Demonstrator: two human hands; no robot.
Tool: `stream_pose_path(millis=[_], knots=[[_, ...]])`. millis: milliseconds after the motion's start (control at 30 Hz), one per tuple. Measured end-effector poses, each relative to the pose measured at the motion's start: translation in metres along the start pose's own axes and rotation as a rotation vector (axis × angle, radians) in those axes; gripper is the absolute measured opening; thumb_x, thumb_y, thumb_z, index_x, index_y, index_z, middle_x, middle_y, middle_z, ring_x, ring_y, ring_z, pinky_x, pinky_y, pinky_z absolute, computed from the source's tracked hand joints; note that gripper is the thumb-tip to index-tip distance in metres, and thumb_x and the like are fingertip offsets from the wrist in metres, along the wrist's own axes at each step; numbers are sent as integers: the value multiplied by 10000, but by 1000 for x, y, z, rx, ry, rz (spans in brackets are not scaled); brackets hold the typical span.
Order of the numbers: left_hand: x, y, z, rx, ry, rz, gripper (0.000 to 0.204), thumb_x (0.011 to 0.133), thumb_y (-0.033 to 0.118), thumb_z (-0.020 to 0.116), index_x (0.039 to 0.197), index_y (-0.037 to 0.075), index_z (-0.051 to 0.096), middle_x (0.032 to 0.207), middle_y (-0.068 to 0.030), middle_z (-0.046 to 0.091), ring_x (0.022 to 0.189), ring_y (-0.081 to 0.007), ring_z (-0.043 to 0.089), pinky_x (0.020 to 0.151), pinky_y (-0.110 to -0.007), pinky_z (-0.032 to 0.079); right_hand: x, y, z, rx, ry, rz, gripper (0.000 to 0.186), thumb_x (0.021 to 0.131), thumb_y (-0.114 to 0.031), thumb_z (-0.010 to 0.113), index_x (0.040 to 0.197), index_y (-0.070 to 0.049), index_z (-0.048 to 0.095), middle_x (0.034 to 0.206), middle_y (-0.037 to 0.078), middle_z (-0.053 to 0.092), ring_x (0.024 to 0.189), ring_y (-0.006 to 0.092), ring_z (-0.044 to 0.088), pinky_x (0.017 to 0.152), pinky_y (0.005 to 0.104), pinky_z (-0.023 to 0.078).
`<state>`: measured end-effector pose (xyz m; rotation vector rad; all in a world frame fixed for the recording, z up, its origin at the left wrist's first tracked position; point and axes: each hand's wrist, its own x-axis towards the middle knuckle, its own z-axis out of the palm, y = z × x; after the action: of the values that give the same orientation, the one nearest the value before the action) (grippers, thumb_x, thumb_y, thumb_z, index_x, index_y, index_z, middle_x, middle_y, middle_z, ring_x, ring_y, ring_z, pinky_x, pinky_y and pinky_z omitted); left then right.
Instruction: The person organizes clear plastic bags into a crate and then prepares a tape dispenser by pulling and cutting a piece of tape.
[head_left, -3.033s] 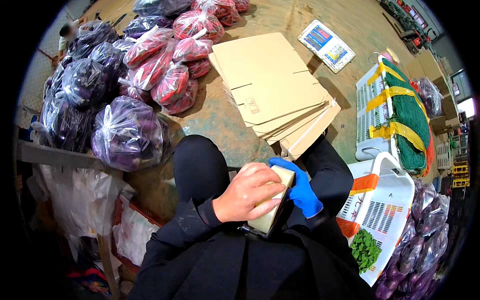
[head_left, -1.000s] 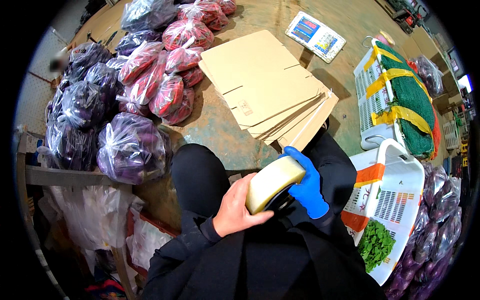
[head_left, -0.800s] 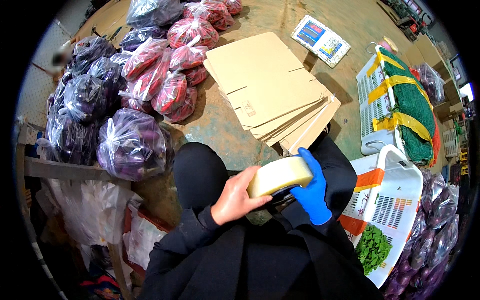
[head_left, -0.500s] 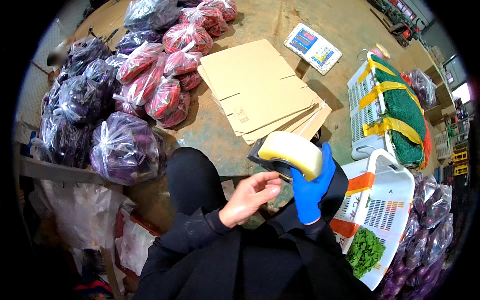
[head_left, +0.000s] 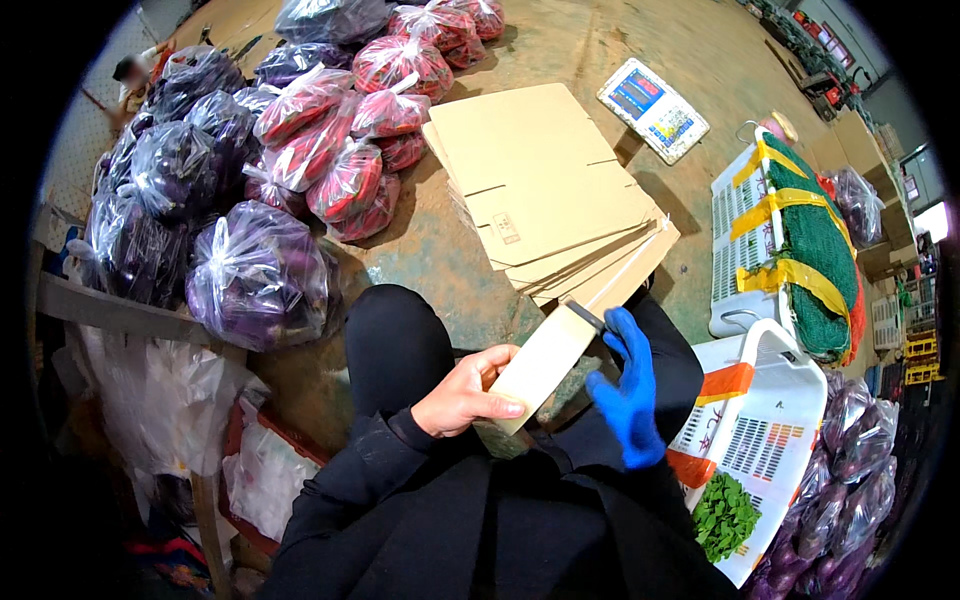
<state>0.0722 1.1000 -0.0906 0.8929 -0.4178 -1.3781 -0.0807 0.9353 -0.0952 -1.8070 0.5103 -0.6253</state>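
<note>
Far left, on the floor: clear bags of dark purple produce (head_left: 255,275), with bags of red produce (head_left: 345,185) just to their right.

My left hand (head_left: 462,395) is bare and closed around the near end of the roll of tape (head_left: 545,362) — thumb on top, fingers wrapped under its edge. The roll sits in front of my lap, between both hands, seen nearly edge-on as a pale, flat band. I judge it light and rigid, with a smooth outer face that may slip; the firmest hold should be across the rim or through the core, away from the adhesive.

My right hand (head_left: 628,392), in a blue glove, is at the far right side of the roll, fingers spread and curled. I cannot tell whether it grips a dark holder there — that part is hidden behind the roll.

Beyond the hands lies a stack of flattened cardboard boxes (head_left: 545,195). Far right: a scale (head_left: 652,108), a white crate (head_left: 735,250) with a strapped green bundle, and a near white basket (head_left: 765,430) holding green leaves (head_left: 722,515). The tape's loose end is not discernible.
</note>
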Motion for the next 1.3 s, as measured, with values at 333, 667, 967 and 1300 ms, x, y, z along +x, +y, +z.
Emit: stream_pose_path(millis=[333,667,967,1300], knots=[[-6,11,-13,-136,-265,-112,672,585,156,735,1158,-67,463,1042,-99,582,954,-156,547,857,-255,396,46,-24,-35,643,-639,422,699,686,-225,626,1278,45,372,1274,159,433,1184,218,412,1010,343,286],[-3,29,-9,149,-205,-182,355,722,196,657,974,-46,595,829,-53,633,716,-82,555,644,-201,415,65,-10,-19,210,-1217,222,914,603,-477,735,1314,-41,361,1275,150,426,1177,257,402,998,350,283],[4,16,-26,80,-226,-263,350,732,224,628,935,-60,601,794,-70,635,684,-100,571,630,-210,432,42,12,-14,212,-1146,91,874,580,-339,796,1284,-28,383,1265,146,421,1179,236,395,995,359,289],[17,22,-48,221,-157,-120,199,830,182,564,886,-6,599,787,-26,606,715,-72,543,660,-205,424,13,-38,16,119,-858,568,643,566,-258,811,1079,-2,519,965,109,579,878,166,554,757,293,450]])
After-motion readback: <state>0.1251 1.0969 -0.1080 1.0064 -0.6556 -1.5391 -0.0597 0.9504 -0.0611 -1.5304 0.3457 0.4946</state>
